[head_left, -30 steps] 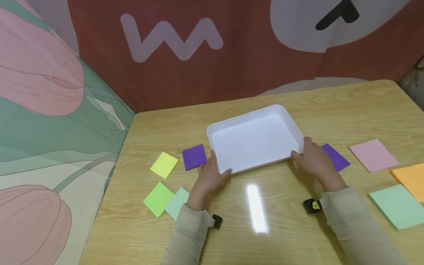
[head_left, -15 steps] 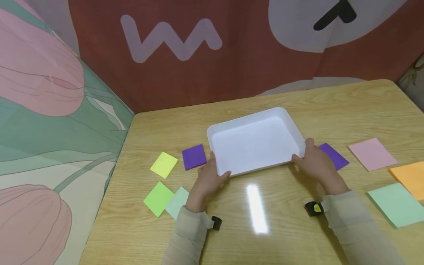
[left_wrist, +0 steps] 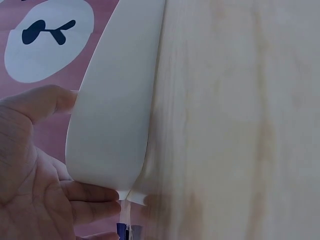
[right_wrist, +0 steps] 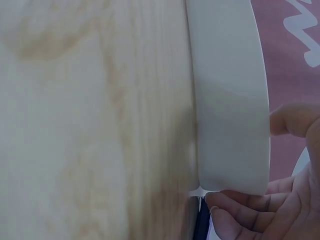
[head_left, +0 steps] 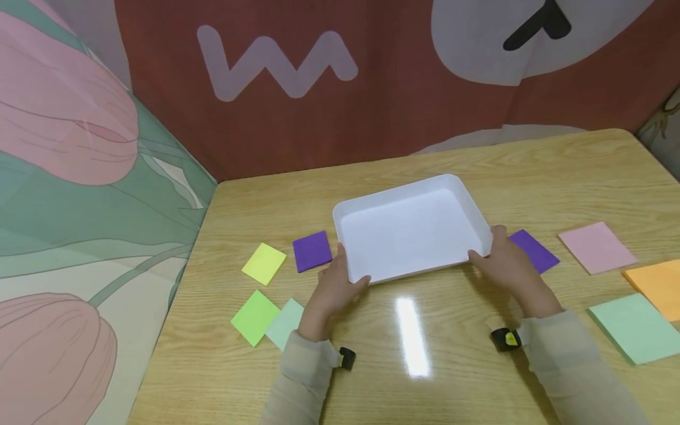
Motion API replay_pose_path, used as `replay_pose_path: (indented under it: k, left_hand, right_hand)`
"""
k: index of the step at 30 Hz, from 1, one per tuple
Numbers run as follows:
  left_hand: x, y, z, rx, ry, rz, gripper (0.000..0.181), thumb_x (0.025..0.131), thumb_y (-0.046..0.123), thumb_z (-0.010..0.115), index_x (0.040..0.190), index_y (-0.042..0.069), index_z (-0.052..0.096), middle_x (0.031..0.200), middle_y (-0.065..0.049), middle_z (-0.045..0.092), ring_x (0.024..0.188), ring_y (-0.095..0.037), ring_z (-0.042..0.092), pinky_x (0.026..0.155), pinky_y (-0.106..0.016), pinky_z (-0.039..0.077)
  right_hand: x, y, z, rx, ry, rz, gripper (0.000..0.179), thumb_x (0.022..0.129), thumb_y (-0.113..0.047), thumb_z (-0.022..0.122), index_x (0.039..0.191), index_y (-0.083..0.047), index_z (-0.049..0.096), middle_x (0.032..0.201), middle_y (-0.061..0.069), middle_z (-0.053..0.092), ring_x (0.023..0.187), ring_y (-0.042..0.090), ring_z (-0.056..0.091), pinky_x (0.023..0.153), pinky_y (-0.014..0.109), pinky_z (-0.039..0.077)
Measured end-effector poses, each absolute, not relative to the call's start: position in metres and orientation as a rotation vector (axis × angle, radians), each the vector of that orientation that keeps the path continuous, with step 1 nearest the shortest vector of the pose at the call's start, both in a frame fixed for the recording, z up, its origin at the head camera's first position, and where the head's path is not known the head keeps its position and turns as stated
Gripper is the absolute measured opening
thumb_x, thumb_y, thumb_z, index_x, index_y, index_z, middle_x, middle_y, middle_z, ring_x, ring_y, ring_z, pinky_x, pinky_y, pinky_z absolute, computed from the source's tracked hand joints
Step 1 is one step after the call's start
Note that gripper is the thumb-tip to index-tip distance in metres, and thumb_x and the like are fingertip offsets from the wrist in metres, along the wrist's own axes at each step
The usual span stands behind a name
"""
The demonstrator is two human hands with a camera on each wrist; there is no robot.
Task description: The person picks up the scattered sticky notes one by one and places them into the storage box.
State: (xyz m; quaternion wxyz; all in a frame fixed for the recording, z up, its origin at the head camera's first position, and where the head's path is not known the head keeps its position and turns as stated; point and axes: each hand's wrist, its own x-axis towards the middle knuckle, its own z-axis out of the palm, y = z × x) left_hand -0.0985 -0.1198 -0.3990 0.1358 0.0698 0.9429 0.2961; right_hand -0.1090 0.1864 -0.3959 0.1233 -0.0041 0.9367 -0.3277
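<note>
A shallow white tray with rounded corners and nothing in it sits at a slant on the wooden table. My left hand grips its near left corner, the thumb at the front rim and the fingers along the side. The near right corner is held by my right hand in the same way. In both wrist views, the tray's outer wall stands down at the tabletop, and fingertips reach round the lower corner. The fingers' undersides are partly hidden in the head view.
Left of the tray lie purple, yellow, green and mint sticky-note pads. On the right are purple, pink, orange and mint ones. A patterned wall cloth borders the table's back edge.
The tray has shifted very slightly toward me, its right end most, and my right hand has come with it. Both hands keep the same hold.
</note>
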Motion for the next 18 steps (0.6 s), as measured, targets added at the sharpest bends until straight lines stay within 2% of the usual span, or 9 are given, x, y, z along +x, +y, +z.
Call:
replay_pose_path:
  k: [10, 18]
  left_hand:
    - [-0.0952, -0.12, -0.3973, 0.203, 2.717, 0.842, 0.088, 0.081, 0.039, 0.052, 0.135, -0.006, -0.002, 0.138, -0.019, 0.017, 0.125, -0.027, 0.018, 0.094, -0.052, 0.015]
    - [-0.0926, -0.1201, -0.3952, 0.208, 2.711, 0.865, 0.088, 0.081, 0.038, 0.053, 0.135, -0.006, -0.002, 0.138, -0.02, 0.017, 0.125, -0.027, 0.018, 0.095, -0.05, 0.017]
  right_hand:
    - [-0.1035, 0.185, -0.3979, -0.014, 2.74, -1.007, 0.074, 0.085, -0.035, 0.045, 0.128, 0.013, 0.009, 0.116, 0.041, 0.03, 0.103, 0.053, 0.033, 0.082, 0.057, 0.031]
    - [-0.1013, 0.1835, -0.3964, -0.033, 2.768, -0.995, 0.073, 0.084, -0.03, 0.047, 0.128, 0.015, 0.01, 0.117, 0.041, 0.03, 0.103, 0.053, 0.033, 0.083, 0.058, 0.03]
